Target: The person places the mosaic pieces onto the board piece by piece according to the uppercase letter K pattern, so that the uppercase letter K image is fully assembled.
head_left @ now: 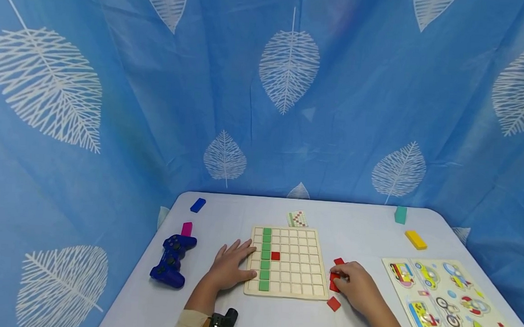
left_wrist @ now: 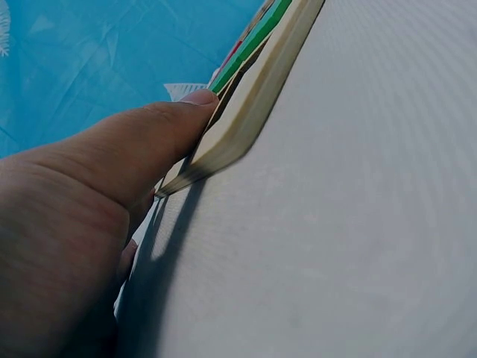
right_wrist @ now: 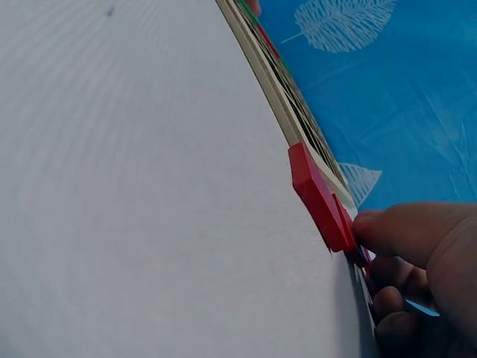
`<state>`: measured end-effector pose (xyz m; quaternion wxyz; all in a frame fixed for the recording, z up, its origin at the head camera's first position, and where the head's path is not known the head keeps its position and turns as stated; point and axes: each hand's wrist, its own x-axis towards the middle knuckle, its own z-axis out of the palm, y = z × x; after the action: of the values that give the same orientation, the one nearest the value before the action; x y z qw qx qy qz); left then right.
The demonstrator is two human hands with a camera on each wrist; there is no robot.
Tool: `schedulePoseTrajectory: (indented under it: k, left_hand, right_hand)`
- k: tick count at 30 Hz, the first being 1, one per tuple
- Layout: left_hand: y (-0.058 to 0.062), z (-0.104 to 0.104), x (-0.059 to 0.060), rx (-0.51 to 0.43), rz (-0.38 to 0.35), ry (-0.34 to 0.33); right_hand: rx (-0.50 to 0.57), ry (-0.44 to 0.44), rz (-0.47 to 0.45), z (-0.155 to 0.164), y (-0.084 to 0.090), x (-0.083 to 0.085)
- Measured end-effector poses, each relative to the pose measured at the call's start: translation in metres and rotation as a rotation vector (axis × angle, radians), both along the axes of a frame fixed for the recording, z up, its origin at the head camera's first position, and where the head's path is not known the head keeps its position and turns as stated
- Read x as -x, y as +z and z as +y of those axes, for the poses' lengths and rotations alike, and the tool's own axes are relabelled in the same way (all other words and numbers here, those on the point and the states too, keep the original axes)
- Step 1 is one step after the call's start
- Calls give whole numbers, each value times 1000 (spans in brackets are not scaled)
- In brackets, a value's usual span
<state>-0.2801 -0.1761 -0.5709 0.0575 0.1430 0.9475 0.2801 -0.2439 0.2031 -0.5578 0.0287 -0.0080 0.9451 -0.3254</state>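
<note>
A wooden grid board (head_left: pixel 288 262) lies mid-table, with a column of green squares (head_left: pixel 265 257) near its left side and one red square (head_left: pixel 276 256) beside them. My left hand (head_left: pixel 230 265) rests flat against the board's left edge, fingers straight; the thumb (left_wrist: pixel 160 127) touches the board edge (left_wrist: pixel 253 104). Just right of the board, my right hand (head_left: pixel 354 284) pinches a red tile (head_left: pixel 334 281) at the table surface. In the right wrist view the fingertips (right_wrist: pixel 391 231) hold this red tile (right_wrist: pixel 319 195). More red tiles (head_left: pixel 334 303) lie loose nearby.
A blue game controller (head_left: pixel 171 260) and a pink block (head_left: pixel 187 228) sit at left, a blue block (head_left: pixel 198 204) at the far left. A pattern card (head_left: pixel 297 218) lies behind the board. A teal block (head_left: pixel 400 214), a yellow block (head_left: pixel 415 239) and a vehicle puzzle (head_left: pixel 453 305) sit right.
</note>
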Motion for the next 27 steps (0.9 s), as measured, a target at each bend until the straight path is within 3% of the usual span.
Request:
schedulePoseTrajectory:
  k: [13,27]
  left_hand:
    - [-2,1,1,4,5,8]
    - [-2,2,0,5,6,9]
  right_hand:
    - [29,-99,-34,9,-4,5]
    - [11,-33,-54,10,-5,4]
